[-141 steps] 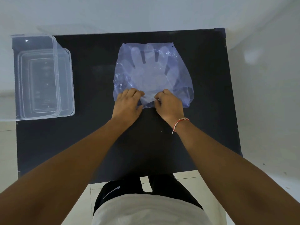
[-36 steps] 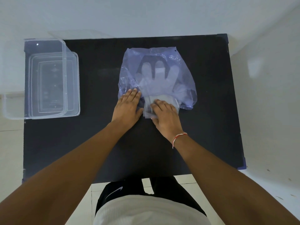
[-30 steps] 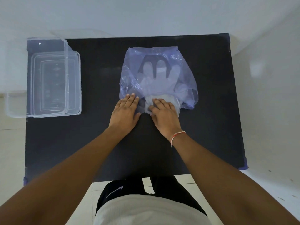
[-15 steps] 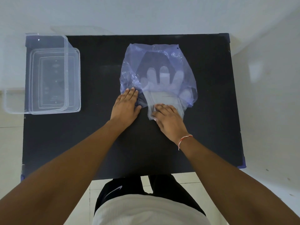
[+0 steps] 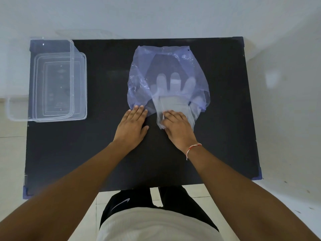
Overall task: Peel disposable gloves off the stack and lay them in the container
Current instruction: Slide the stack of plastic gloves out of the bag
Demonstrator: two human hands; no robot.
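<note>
A bluish clear plastic bag [image 5: 147, 66] lies flat in the middle of the black table [image 5: 225, 101]. Inside it is a stack of clear disposable gloves [image 5: 175, 84], fingers pointing away from me, their cuffs sticking out of the bag's near opening. My right hand [image 5: 177, 127] pinches the cuff edge of the gloves at the opening. My left hand [image 5: 132, 124] lies flat with fingers apart, pressing down the bag's near left edge. A clear rectangular container [image 5: 59, 87] stands at the table's far left.
A clear lid [image 5: 20, 108] leans against the container and overhangs the table's left edge. A white wall runs behind and to the right of the table. Pale tiled floor shows below the near edge.
My right hand has pulled the glove stack towards me, so the glove fingers sit lower in the bag and the cuffs stick out. My left hand has stayed on the bag.
</note>
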